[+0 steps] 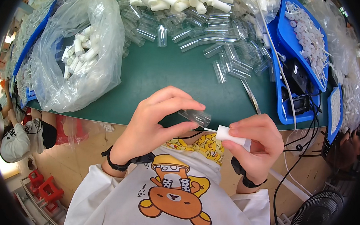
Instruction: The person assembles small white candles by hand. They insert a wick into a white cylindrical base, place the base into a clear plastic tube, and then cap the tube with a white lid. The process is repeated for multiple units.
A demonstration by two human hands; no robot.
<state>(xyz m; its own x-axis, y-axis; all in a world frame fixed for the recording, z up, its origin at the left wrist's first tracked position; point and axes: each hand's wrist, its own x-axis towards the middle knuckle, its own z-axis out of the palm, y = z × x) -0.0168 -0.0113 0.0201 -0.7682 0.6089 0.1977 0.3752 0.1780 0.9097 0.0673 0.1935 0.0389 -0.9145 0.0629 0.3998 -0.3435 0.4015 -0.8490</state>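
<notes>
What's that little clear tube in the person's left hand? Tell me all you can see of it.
The clear tube is a short, see-through plastic sleeve, seemingly hollow. It lies roughly level, pinched between thumb and fingers of the left hand, above the green table's near edge. Its right end faces the thin tip of a white plug held by the right hand.

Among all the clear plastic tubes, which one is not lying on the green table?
The clear tube pinched in the left hand, near the table's front edge. All the others lie in the heap at the back.
</notes>
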